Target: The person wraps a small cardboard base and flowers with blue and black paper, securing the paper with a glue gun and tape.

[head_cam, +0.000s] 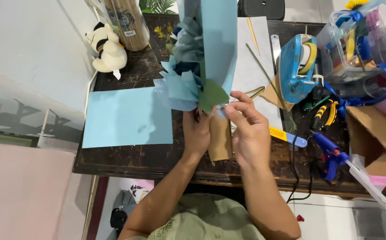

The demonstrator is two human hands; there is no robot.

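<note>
We hold a paper flower bouquet (188,75) upright above the dark tabletop (126,155). Our left hand (197,133) grips its stem from below, just right of the light blue paper sheet (126,118); our right hand (246,129) pinches the wrap edge beside the green leaf (213,95). We judge we are fixing the wrapping; securing it next calls for a steady grip. The blue tape dispenser (297,66) and glue gun (328,153) lie further right.

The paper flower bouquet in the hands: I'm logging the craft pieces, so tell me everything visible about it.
The paper flower bouquet is made of ruffled light-blue, grey-blue and dark-blue paper blooms with a green paper leaf at its base, backed by a tall light-blue sheet. It is held upright above the dark table. The left hand grips it from below; the right hand pinches near the leaf.
</note>
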